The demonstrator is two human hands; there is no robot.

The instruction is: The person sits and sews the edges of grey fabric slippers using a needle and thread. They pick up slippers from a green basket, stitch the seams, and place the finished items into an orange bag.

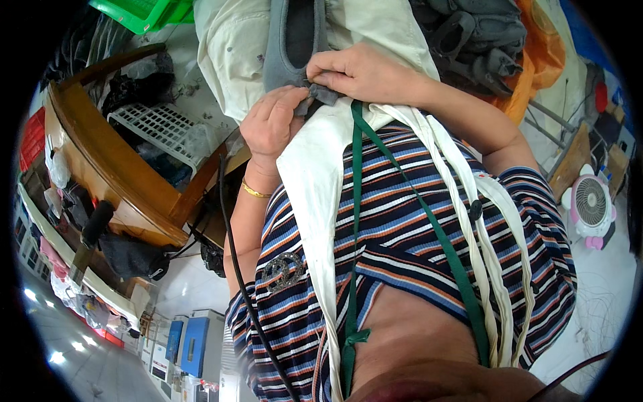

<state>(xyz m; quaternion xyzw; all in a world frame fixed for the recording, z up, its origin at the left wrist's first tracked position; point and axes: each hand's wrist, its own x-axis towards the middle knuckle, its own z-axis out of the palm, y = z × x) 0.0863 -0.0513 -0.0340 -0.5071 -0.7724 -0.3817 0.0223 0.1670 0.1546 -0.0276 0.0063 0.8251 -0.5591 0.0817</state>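
Here, my left hand (271, 124) and right hand (365, 74) pinch the grey shoe (281, 68) at its near end, seemingly soft, light, best held there.

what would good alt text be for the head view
A person's left hand and right hand pinch grey fabric at the near end of a grey shoe over pale cloth. They wear a striped shirt; a dark grey heap lies by orange material at upper right, with a small fan at right.
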